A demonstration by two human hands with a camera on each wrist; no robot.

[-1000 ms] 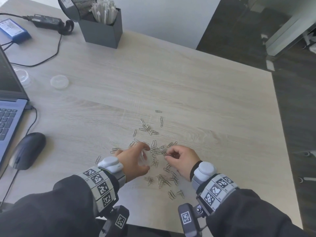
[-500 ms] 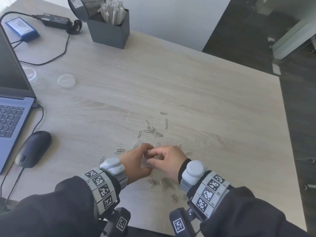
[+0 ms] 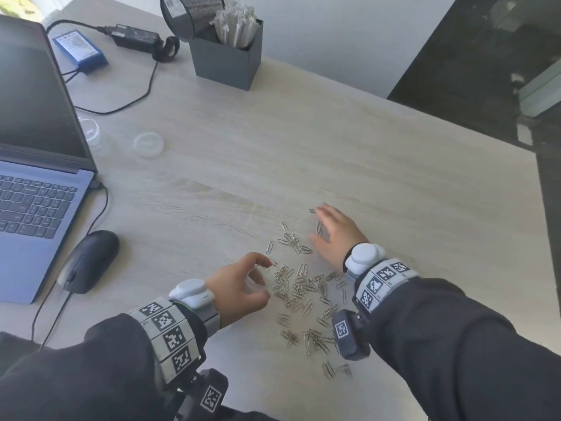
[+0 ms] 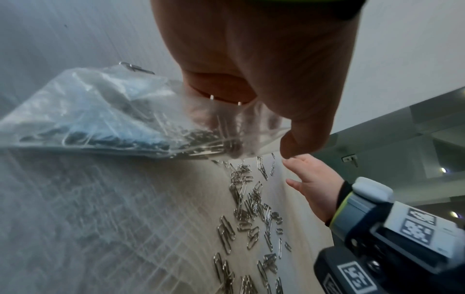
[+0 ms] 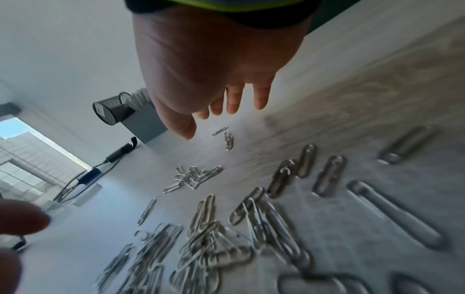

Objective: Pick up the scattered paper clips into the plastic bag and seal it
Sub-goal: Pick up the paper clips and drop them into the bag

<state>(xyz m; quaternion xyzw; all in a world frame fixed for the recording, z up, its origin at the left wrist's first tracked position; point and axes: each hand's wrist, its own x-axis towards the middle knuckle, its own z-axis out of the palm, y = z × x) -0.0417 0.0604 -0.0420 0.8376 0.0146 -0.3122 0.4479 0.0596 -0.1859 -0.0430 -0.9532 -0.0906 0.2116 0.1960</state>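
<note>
Several silver paper clips [image 3: 300,287] lie scattered on the wooden desk [image 3: 394,183] near its front edge, with a smaller cluster [image 3: 293,241] farther back. My left hand [image 3: 243,284] holds a small clear plastic bag [image 4: 105,115] at its mouth; clips show inside the bag. My right hand [image 3: 331,232] stretches forward with straight fingers, empty, over the far clips [image 5: 227,139]. In the right wrist view the near clips [image 5: 226,228] lie blurred below the palm [image 5: 214,59].
A laptop [image 3: 33,177] and black mouse [image 3: 88,261] sit at the left. A clear lid [image 3: 148,144], a grey box of white sticks [image 3: 227,56], a mesh cup [image 3: 191,13], a power adapter [image 3: 133,38] and cable lie at the back.
My right hand has left the bag's mouth and reached forward to the far clips, fingers now straight. The left hand stays put with the bag.
</note>
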